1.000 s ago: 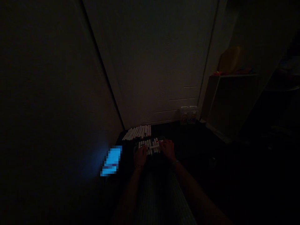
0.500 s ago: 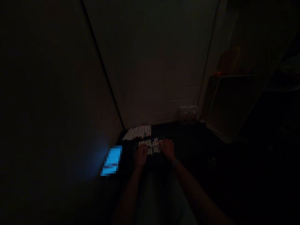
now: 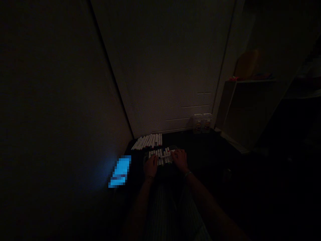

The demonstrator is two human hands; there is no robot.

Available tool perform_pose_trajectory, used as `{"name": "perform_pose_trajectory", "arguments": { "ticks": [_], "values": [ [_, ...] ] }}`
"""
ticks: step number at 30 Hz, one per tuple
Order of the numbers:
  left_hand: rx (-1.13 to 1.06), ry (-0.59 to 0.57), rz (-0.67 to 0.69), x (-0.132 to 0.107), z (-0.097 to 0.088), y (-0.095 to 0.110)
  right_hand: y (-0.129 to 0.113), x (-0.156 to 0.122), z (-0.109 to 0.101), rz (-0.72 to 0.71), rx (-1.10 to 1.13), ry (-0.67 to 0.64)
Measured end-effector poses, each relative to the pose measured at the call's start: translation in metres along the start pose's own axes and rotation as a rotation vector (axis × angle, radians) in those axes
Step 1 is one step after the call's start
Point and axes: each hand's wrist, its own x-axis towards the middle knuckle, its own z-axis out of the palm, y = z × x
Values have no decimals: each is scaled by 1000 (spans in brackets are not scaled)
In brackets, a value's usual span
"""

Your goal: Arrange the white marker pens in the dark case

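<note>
The head view has shifted slightly, setting the clear cases [image 3: 198, 124] marginally further right.

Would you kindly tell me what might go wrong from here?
The slim white marker lying crosswise between the left hand and right hand could slip onto the packed white markers beneath. In this dim light, similar markers might be confused. A stray movement could disturb the row of white markers behind.

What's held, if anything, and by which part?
A white marker, crosswise over other markers, appears held at its right end by the right hand; whether the left hand grips its other end is too dark to tell.
</note>
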Motion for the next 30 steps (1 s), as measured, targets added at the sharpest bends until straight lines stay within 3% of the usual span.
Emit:
{"name": "perform_pose_trajectory", "arguments": {
  "ticks": [9, 30],
  "values": [
    [-35, 34, 33, -2, -3, 3, 2, 0, 2, 7, 2, 10],
    [-42, -35, -32, -1, -7, 8, -2, 0, -2, 30, -5, -18]
  ]
}}
